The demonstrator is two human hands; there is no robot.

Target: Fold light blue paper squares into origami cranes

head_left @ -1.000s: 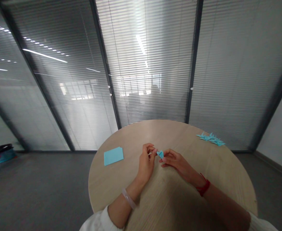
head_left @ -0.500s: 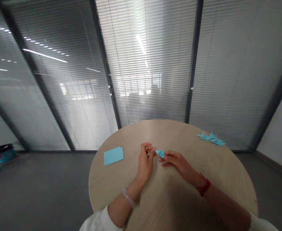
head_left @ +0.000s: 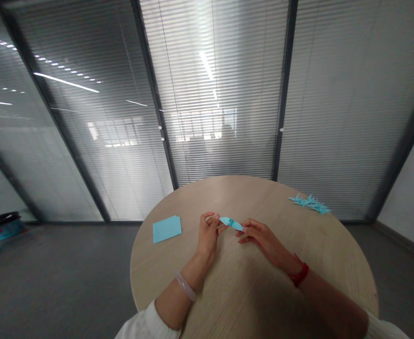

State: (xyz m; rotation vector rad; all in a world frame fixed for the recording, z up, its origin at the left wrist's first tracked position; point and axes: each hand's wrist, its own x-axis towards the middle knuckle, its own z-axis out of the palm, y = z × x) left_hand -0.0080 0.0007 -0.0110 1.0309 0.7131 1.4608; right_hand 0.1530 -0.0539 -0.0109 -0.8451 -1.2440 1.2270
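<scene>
Between my two hands, above the middle of the round table, stretches a small folded piece of light blue origami paper (head_left: pixel 231 223). My left hand (head_left: pixel 208 231) pinches its left end between thumb and fingers. Its right end is in the fingertips of my right hand (head_left: pixel 259 237). The paper slants slightly down to the right, with a raised fold near its centre; the exact shape is too small to make out.
A stack of light blue paper sheets (head_left: pixel 167 229) lies at the left of the wooden table (head_left: pixel 228 188). Several folded light blue paper pieces (head_left: pixel 310 203) are heaped near its far right edge. Glass panels with blinds (head_left: pixel 224 94) stand behind.
My left hand has moved a little to the left, away from my right hand. The folded paper between them now looks longer and more spread out.
</scene>
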